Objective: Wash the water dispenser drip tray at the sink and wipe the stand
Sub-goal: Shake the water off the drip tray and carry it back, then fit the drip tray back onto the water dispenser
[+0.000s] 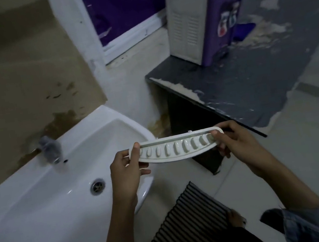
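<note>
Both hands, left hand [128, 170] and right hand [234, 146], pinched the drip tray [176, 147] by its ends, beside the sink [43, 212]. Thin fingertip purchase risked dropping it once wet.

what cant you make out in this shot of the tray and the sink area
Head view only:
- Drip tray: its ends are covered by the left hand and right hand; underside faces away.
- Tap: blurred, so any running water is unclear.
- Dispenser: top cut off by the frame edge; spout side turned away.
- Blue item: mostly hidden behind the dispenser.
</note>
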